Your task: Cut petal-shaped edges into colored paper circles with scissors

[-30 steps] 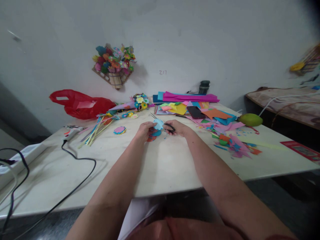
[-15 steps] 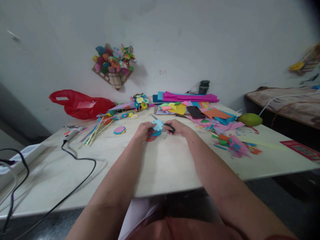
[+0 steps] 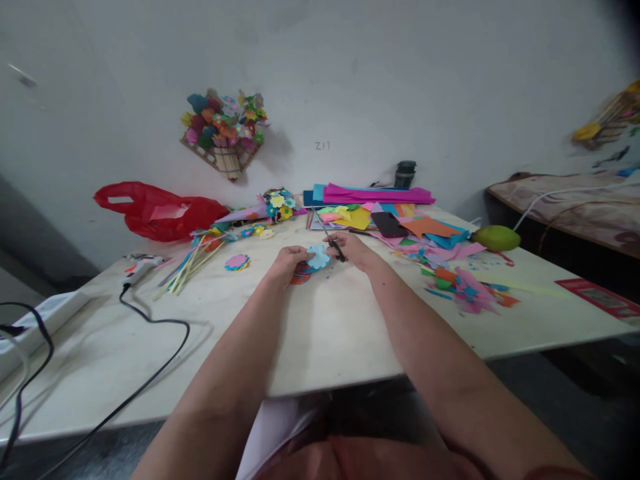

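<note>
Between its thumb and fingers my left hand (image 3: pixel 289 261) pinches a light blue paper flower (image 3: pixel 319 257) with a scalloped edge. Below that flower, more coloured paper pieces (image 3: pixel 301 277), orange and blue, show partly; whether the hand also holds them I cannot tell. My right hand (image 3: pixel 351 249) is closed on a pair of scissors (image 3: pixel 337 249) with black handles. Their blades point up and away, clear of the flower. Small blue snippets lie on the table beneath the hands. To the left rests a stack of cut paper flowers (image 3: pixel 237 262), pink on top.
Left on the table (image 3: pixel 330 340) are paper strips (image 3: pixel 195 267), a glue gun (image 3: pixel 143 271) with its cord, a power strip (image 3: pixel 45 323) and a red bag (image 3: pixel 165 217). Coloured paper (image 3: pixel 377 195), a phone (image 3: pixel 389 225), scraps (image 3: pixel 473 290) and a green fruit (image 3: pixel 496 238) lie right.
The scissors have swung away from the flower's edge, so their blades now point up. The light blue flower has turned in my left hand and shows its petals more fully.
</note>
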Motion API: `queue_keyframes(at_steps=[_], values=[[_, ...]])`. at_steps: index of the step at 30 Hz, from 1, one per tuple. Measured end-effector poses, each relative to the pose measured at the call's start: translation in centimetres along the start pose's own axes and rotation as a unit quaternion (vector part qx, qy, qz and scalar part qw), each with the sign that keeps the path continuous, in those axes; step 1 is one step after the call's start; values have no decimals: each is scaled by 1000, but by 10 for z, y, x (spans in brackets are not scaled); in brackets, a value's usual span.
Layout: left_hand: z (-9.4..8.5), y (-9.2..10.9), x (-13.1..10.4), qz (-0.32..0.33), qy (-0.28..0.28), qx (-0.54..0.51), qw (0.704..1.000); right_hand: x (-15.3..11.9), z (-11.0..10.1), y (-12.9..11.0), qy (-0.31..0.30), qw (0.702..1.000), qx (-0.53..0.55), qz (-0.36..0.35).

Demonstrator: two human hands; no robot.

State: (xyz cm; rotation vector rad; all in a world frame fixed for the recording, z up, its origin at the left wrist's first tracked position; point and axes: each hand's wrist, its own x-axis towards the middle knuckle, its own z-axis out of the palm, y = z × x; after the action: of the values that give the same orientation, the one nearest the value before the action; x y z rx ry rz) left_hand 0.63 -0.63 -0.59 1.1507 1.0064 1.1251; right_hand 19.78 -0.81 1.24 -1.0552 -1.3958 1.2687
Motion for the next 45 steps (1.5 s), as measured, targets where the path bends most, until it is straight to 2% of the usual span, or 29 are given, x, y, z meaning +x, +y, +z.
queue_keyframes(at_steps=[14,22,36,45], values=[[1,-2,2,11,-6,-11,1000,0,11,-4,33,999,3,-1],[4,-1,0,7,-18,-40,999,3,12,0,6,999,17,-30],[6,-4,1,27,-23,-35,999,2,14,1,12,1000,20,-11],[3,-4,2,40,-10,-52,998,2,10,4,-17,1000,5,-3]])
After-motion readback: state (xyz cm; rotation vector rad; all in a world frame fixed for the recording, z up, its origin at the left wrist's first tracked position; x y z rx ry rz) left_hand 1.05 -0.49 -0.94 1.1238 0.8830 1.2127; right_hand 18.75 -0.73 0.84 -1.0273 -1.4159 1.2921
